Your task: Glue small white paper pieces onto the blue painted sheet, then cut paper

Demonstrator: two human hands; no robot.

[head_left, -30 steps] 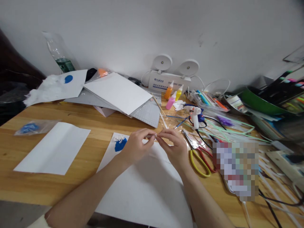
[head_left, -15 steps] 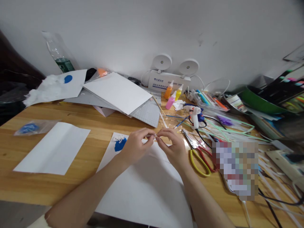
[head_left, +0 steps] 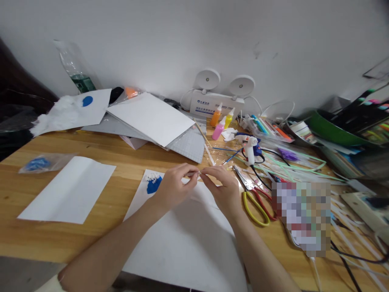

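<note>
My left hand (head_left: 178, 184) and my right hand (head_left: 222, 188) meet fingertip to fingertip above a large white sheet (head_left: 185, 247). Both are closed in a pinch on a tiny whitish piece (head_left: 199, 173), mostly hidden by the fingers, so its kind cannot be told. On the sheet's upper left corner, beside my left hand, is a blue patch (head_left: 154, 185) with small white crumbly bits (head_left: 151, 177) along its top. To the right of my right hand lie scissors (head_left: 255, 202) with one yellow and one red handle.
Further right are a glue gun (head_left: 249, 148), a blurred-out device with a cable (head_left: 300, 219), and several plastic strips. Small paint-like bottles (head_left: 218, 130) stand before a white emergency light (head_left: 215, 103). Stacked boards (head_left: 152, 117), a folded white paper (head_left: 68, 190) and a bag with blue material (head_left: 38, 164) lie left.
My fingers have shifted slightly around the tiny piece, the right ones moving a little to the right. Everything else stays where it was.
</note>
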